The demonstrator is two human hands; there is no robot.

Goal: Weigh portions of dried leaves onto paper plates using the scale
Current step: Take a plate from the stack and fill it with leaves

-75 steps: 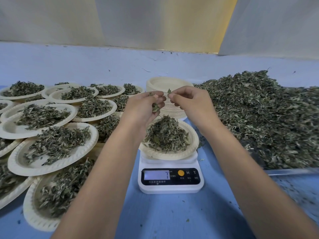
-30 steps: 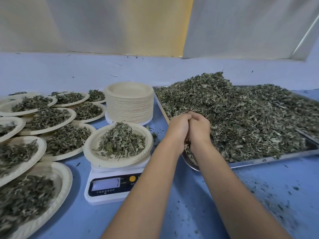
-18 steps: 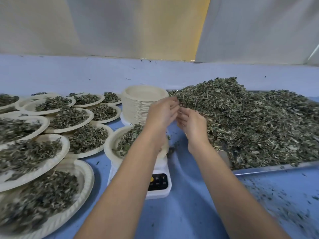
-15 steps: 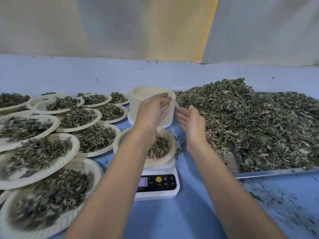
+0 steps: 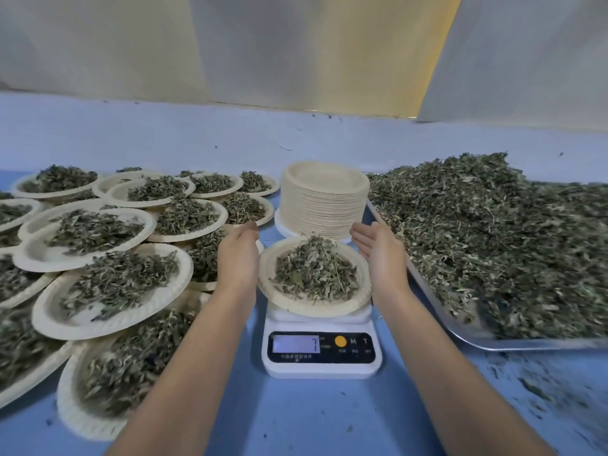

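Note:
A white digital scale (image 5: 321, 353) stands at the centre of the blue table, and its display reads 7. On it sits a paper plate (image 5: 358, 291) with a heap of dried leaves (image 5: 314, 271). My left hand (image 5: 238, 255) is at the plate's left rim and my right hand (image 5: 378, 255) is at its right rim. Both hands have straight fingers and hold nothing. Whether they touch the rim I cannot tell. A big pile of loose dried leaves (image 5: 493, 238) fills a metal tray (image 5: 467, 337) on the right.
A tall stack of empty paper plates (image 5: 324, 199) stands just behind the scale. Several filled plates (image 5: 108, 284) overlap across the left side of the table. Leaf crumbs are scattered over the blue table (image 5: 316, 419) at the front right. A pale wall rises behind.
My hands came back from the leaf tray to above the scale, dropped leaves onto the plate, then spread apart to either side of it. The view swung back to the left.

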